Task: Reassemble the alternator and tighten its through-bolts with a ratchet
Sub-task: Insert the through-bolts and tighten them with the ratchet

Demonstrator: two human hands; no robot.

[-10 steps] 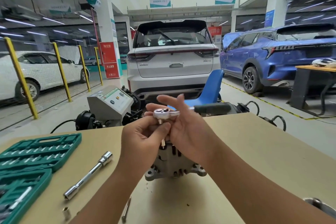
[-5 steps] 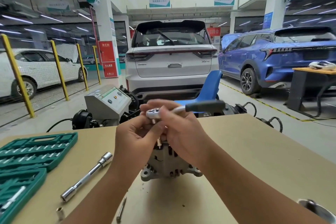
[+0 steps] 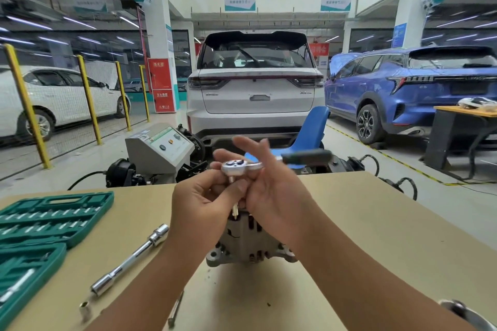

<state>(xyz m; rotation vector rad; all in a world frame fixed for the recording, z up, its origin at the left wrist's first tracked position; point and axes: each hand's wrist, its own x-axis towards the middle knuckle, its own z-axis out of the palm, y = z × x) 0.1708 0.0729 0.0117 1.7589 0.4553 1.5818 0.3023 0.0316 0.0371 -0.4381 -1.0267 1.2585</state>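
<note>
The silver alternator (image 3: pixel 248 246) stands on the tan table (image 3: pixel 376 236), mostly hidden behind my two hands. Above it I hold a ratchet (image 3: pixel 236 166) with a shiny head and a dark handle that points right. My left hand (image 3: pixel 204 201) pinches the shaft under the ratchet head between thumb and fingers. My right hand (image 3: pixel 271 191) sits against the ratchet just behind its head, with the fingers spread and straight. A thin bolt or bit (image 3: pixel 235 211) pokes down between my hands toward the alternator's top.
A green socket case (image 3: pixel 45 220) lies open at the left. A chrome extension bar (image 3: pixel 129 260), a small socket (image 3: pixel 84 310) and a loose bolt (image 3: pixel 175 309) lie on the table. A metal part (image 3: pixel 468 316) shows at the bottom right. A grey test bench (image 3: pixel 158 150) and blue chair (image 3: pixel 309 131) stand beyond.
My right hand's fingers have opened and spread beside the ratchet head. The ratchet handle has swung a little, and both hands stay above the alternator.
</note>
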